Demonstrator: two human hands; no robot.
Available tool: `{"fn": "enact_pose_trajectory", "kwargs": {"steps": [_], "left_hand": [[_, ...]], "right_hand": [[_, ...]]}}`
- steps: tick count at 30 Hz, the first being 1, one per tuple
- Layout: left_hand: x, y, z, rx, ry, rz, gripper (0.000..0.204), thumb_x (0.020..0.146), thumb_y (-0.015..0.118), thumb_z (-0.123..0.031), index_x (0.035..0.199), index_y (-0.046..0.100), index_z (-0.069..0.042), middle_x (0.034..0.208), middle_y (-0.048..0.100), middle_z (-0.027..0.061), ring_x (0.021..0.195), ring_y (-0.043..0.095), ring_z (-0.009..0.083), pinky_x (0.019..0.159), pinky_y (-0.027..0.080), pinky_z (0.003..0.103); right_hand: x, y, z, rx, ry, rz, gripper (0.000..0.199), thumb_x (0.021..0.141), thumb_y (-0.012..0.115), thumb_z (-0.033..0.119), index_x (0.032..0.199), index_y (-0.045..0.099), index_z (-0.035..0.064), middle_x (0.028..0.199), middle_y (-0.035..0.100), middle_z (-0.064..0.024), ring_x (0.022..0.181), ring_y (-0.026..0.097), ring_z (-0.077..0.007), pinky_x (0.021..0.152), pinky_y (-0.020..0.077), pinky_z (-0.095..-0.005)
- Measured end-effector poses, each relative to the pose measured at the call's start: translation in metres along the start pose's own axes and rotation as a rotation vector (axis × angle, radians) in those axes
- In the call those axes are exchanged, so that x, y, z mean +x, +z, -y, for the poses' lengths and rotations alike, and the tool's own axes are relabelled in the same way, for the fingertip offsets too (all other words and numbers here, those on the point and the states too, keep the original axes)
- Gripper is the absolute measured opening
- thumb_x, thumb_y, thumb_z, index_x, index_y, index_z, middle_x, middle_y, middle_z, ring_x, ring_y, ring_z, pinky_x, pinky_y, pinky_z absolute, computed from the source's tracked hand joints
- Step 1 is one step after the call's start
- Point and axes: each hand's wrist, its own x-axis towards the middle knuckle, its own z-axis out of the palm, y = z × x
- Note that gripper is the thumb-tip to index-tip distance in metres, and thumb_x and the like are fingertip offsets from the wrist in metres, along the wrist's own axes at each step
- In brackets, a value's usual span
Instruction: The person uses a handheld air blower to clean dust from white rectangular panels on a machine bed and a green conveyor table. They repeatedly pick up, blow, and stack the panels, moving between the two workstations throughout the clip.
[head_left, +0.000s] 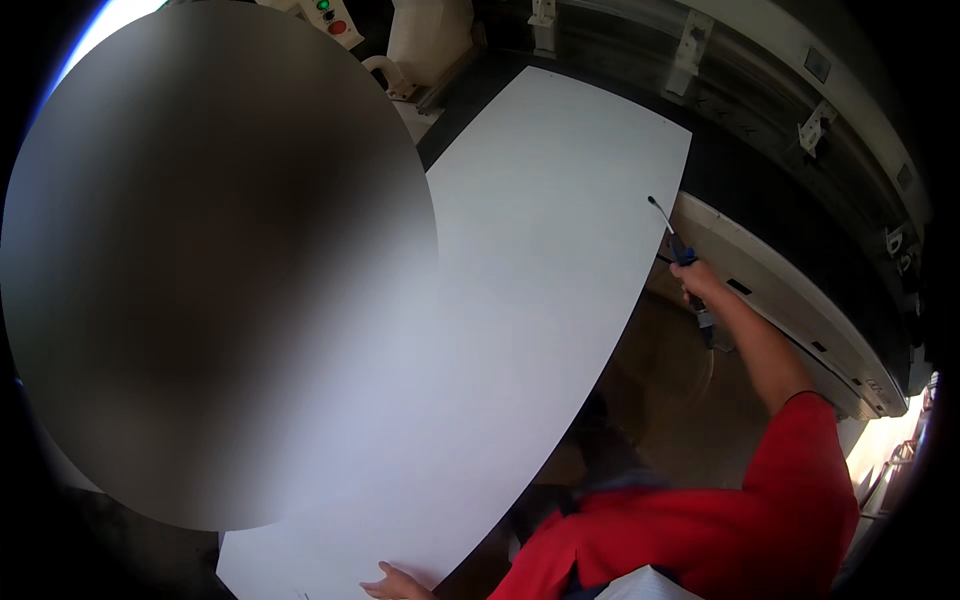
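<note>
A large white panel (540,300) lies flat and runs from the far middle down to the near edge. My right hand (700,282) is closed around a blue-handled air blow gun (684,255); its thin metal nozzle points up toward the panel's right edge. A hose hangs below that hand. My left hand (395,583) rests with spread fingers on the panel's near edge, holding nothing. My red sleeve fills the lower right.
A big blurred oval covers the left half of the view. A long machine body with white rails and brackets (800,130) curves along the right. A control box with green and red buttons (330,18) sits at the top left. Brown floor (670,400) shows beside the panel.
</note>
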Motion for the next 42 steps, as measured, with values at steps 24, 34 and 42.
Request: {"fn": "enact_pose_trajectory", "kwargs": {"steps": [24, 34, 42], "left_hand": [[-0.206, -0.026, -0.070, -1.501, -0.944, 0.544, 0.059, 0.093, 0.037, -0.048, 0.132, 0.047, -0.005, 0.133, 0.050, 0.0124, 0.118, 0.050, 0.0342, 0.096, 0.043, 0.050], [-0.242, -0.047, -0.109, -1.391, -1.032, 0.350, 0.062, 0.092, 0.039, -0.051, 0.130, 0.049, -0.004, 0.134, 0.049, 0.0119, 0.118, 0.049, 0.0329, 0.097, 0.043, 0.045], [-0.226, -0.020, -0.071, -1.366, -0.867, 0.531, 0.065, 0.094, 0.028, -0.052, 0.135, 0.042, -0.003, 0.134, 0.047, 0.0106, 0.117, 0.048, 0.0291, 0.099, 0.041, 0.042]], "right_hand": [[0.194, 0.011, 0.151, -0.821, -0.389, -0.086, 0.073, 0.084, 0.061, 0.039, 0.145, 0.027, 0.0195, 0.156, 0.012, -0.0040, 0.143, 0.012, -0.0284, 0.102, 0.0235, -0.0705], [0.221, -0.013, 0.163, -0.828, -0.408, -0.029, 0.075, 0.084, 0.063, 0.040, 0.146, 0.025, 0.0191, 0.156, 0.008, -0.0027, 0.143, 0.009, -0.0275, 0.101, 0.0241, -0.0717], [0.214, -0.001, 0.162, -0.849, -0.379, -0.049, 0.076, 0.083, 0.065, 0.037, 0.145, 0.026, 0.0178, 0.156, 0.009, -0.0038, 0.143, 0.009, -0.0285, 0.101, 0.0235, -0.0723]]}}
